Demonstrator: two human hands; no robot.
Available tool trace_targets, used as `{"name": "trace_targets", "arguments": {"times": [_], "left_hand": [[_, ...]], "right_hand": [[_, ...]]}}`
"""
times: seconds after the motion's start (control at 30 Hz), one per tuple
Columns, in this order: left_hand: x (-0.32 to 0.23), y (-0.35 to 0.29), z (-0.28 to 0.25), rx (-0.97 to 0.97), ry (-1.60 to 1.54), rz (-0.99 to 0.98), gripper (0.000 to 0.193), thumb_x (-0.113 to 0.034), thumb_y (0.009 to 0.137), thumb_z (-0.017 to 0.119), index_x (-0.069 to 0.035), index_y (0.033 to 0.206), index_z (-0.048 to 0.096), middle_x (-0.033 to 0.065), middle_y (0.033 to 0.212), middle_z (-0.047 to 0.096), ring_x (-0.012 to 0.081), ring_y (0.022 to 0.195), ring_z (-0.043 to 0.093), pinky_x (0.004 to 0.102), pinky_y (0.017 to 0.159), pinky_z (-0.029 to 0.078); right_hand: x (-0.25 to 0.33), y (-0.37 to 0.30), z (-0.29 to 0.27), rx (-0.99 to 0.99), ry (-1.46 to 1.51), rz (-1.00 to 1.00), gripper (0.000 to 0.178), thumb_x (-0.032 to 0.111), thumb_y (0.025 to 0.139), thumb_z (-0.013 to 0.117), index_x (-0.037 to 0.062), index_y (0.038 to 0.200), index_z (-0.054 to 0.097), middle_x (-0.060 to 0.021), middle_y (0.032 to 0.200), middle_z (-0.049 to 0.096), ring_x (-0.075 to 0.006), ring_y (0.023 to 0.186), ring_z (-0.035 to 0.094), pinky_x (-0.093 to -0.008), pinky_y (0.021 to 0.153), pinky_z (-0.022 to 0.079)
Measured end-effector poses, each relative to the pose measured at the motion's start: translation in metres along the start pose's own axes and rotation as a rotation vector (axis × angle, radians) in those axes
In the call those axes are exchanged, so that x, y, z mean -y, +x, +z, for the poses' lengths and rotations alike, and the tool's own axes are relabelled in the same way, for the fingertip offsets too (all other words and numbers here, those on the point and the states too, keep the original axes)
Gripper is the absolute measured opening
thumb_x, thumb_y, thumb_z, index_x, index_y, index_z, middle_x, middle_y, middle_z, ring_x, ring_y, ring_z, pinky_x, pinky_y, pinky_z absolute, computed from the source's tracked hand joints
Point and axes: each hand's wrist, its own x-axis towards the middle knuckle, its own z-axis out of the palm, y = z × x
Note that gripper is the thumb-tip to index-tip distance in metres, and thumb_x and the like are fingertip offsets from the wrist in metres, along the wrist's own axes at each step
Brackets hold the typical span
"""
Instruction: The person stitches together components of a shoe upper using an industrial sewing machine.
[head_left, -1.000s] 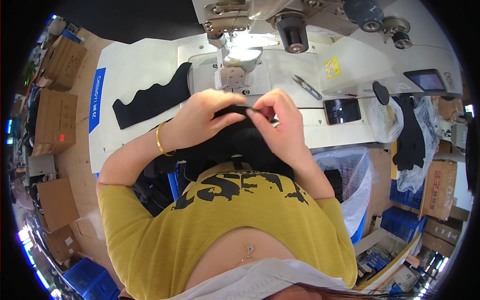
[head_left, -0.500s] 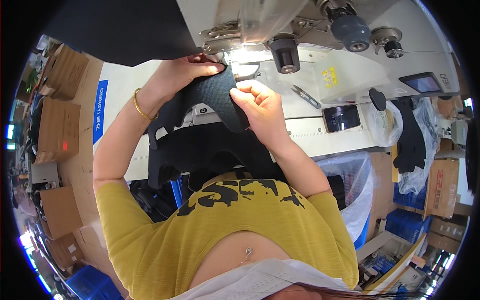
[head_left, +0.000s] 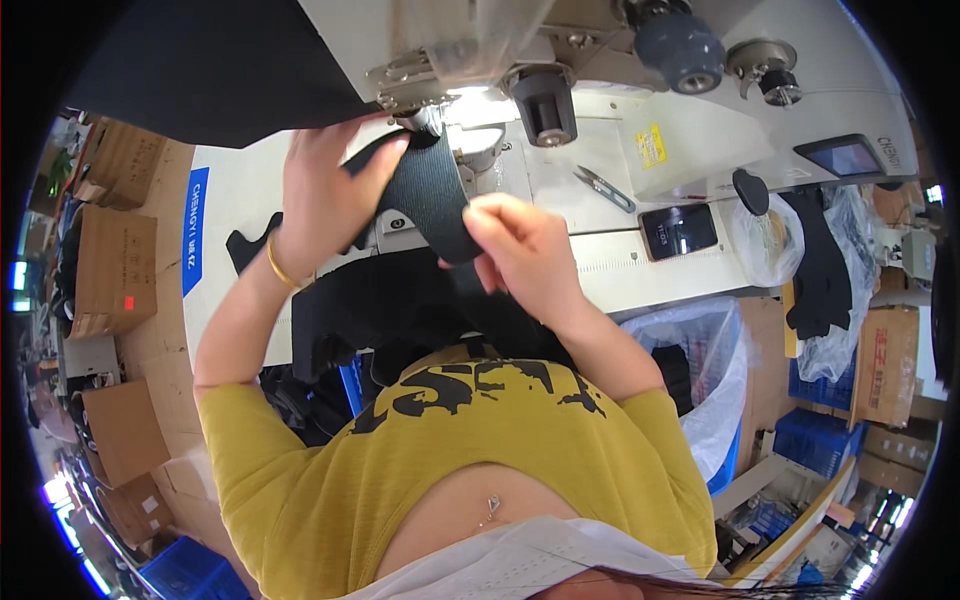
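While both hands (head_left: pixel 332 195) (head_left: pixel 522 252) grip black fabric (head_left: pixel 430 190), a blue label (head_left: pixel 198 215) shows white lettering (head_left: pixel 191 243).

A fabric panel (head_left: pixel 430 190) runs from below the sewing machine (head_left: pixel 690 130) head toward the person, between left hand (head_left: pixel 330 190) and right hand (head_left: pixel 525 250). Right of it on the sewing table (head_left: pixel 610 262) — thread snips (head_left: pixel 606 189), then a smartphone (head_left: pixel 679 231) nearer the person. Farther right, a plastic bag (head_left: pixel 768 245). Cardboard boxes (head_left: pixel 115 265) stand left of the table — a lined bin (head_left: pixel 715 400) before it, right.
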Motion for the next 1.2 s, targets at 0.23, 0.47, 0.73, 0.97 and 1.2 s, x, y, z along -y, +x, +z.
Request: {"name": "trace_targets", "arguments": {"times": [0.23, 0.47, 0.73, 0.97, 1.2], "left_hand": [[-0.021, -0.040, -0.003, 0.000, -0.038, 0.667, 0.030, -0.003, 0.067, 0.071, -0.001, 0.096, 0.070, 0.0097, 0.102, 0.068, 0.0152, 0.066, 0.057, 0.0274, 0.056, 0.046], [-0.007, -0.035, 0.009, -0.037, -0.037, 0.608, 0.031, -0.001, 0.068, 0.071, 0.002, 0.099, 0.070, 0.0124, 0.105, 0.069, 0.0179, 0.070, 0.065, 0.0273, 0.060, 0.055], [0.011, -0.023, 0.018, -0.048, 0.005, 0.556, 0.034, 0.004, 0.066, 0.065, 0.001, 0.100, 0.068, 0.0139, 0.103, 0.069, 0.0232, 0.080, 0.070, 0.0298, 0.065, 0.058], [0.017, -0.011, 0.026, -0.097, -0.011, 0.498, 0.034, 0.008, 0.067, 0.068, 0.001, 0.101, 0.068, 0.0106, 0.097, 0.068, 0.0228, 0.079, 0.069, 0.0297, 0.063, 0.057], [0.019, -0.009, 0.028, -0.101, -0.063, 0.379, 0.027, 0.009, 0.068, 0.072, 0.003, 0.094, 0.069, 0.0130, 0.093, 0.068, 0.0256, 0.077, 0.068, 0.0312, 0.067, 0.056]], "right_hand": [[-0.003, -0.006, 0.000, 0.069, 0.019, 0.015, 0.021, 0.017, 0.098, 0.055, -0.0005, 0.094, 0.066, -0.0072, 0.074, 0.070, -0.0051, 0.048, 0.053, -0.0187, 0.045, 0.039], [-0.005, 0.017, 0.002, 0.058, 0.067, -0.040, 0.022, 0.018, 0.098, 0.055, -0.0003, 0.092, 0.066, -0.0070, 0.073, 0.071, -0.0052, 0.048, 0.054, -0.0186, 0.044, 0.040], [-0.009, 0.036, 0.007, 0.008, 0.068, -0.109, 0.020, 0.017, 0.096, 0.056, 0.0003, 0.092, 0.066, -0.0065, 0.075, 0.071, -0.0056, 0.049, 0.055, -0.0205, 0.044, 0.041], [-0.047, -0.005, 0.020, 0.225, -0.745, -0.627, 0.049, 0.027, 0.072, 0.080, 0.0039, 0.111, 0.061, -0.0136, 0.113, 0.062, -0.0297, 0.107, 0.057, -0.0419, 0.091, 0.045], [-0.065, -0.018, 0.008, 0.542, -1.187, -0.655, 0.073, 0.024, 0.065, 0.082, 0.0113, 0.130, 0.053, -0.0153, 0.145, 0.042, -0.0318, 0.137, 0.037, -0.0514, 0.112, 0.028]]}}
